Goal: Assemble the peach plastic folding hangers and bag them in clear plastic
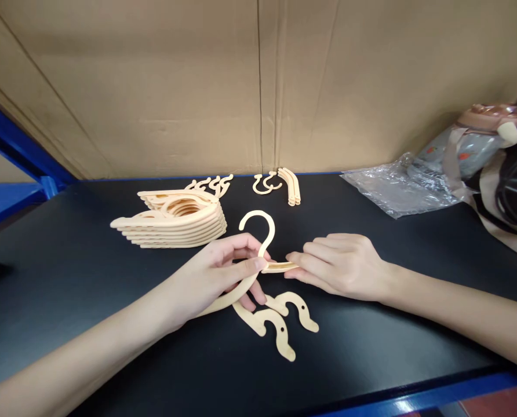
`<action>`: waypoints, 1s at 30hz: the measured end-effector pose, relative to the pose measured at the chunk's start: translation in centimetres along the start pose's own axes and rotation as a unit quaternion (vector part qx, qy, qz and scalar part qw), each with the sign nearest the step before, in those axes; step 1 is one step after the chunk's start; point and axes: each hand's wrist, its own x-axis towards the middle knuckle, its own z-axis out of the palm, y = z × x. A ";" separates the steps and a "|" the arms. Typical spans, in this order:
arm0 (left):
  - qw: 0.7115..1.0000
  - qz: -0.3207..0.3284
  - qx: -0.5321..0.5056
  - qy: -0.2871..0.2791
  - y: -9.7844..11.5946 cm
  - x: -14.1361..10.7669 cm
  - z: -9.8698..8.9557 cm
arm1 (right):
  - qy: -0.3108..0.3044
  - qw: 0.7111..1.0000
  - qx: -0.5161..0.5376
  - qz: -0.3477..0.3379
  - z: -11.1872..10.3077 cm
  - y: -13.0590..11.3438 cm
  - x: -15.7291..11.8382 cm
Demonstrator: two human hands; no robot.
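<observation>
A cream plastic clothes hanger (266,229) is held between both hands, its hook pointing up and away from me. My left hand (230,267) pinches it just below the hook, thumb on top. One arm of the hanger runs back under that hand. At its other side, my right hand (339,263) pinches the end of a short hanger arm (279,267), which meets the hook piece at the left thumb. Two loose curved hanger pieces (280,336) with small holes lie on the table just below the left fingers, partly hidden by them.
Behind my left hand sits a stack of folded hangers (171,231). Loose hook pieces (213,184) and a few slim arms (290,186) lie along the back edge of the black table (224,382). Clear plastic bag (393,188), strapped water bottle (454,147) and dark bag (514,185) occupy the right.
</observation>
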 end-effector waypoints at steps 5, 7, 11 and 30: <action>1.000 0.009 -0.002 -0.011 -0.3 0.0 0.0 | -0.020 1.000 0.012 0.009 -0.1 -0.2 0.1; 1.000 0.011 -0.002 -0.021 -0.7 0.1 -0.2 | -0.021 1.000 0.016 0.011 -0.2 -0.2 0.1; 1.000 0.010 0.005 -0.013 -1.0 0.4 -0.6 | -0.031 0.998 0.034 0.030 0.0 -0.1 0.0; 0.986 0.056 0.155 0.015 -0.6 0.5 0.1 | -0.099 0.983 0.087 0.129 0.7 0.1 -0.4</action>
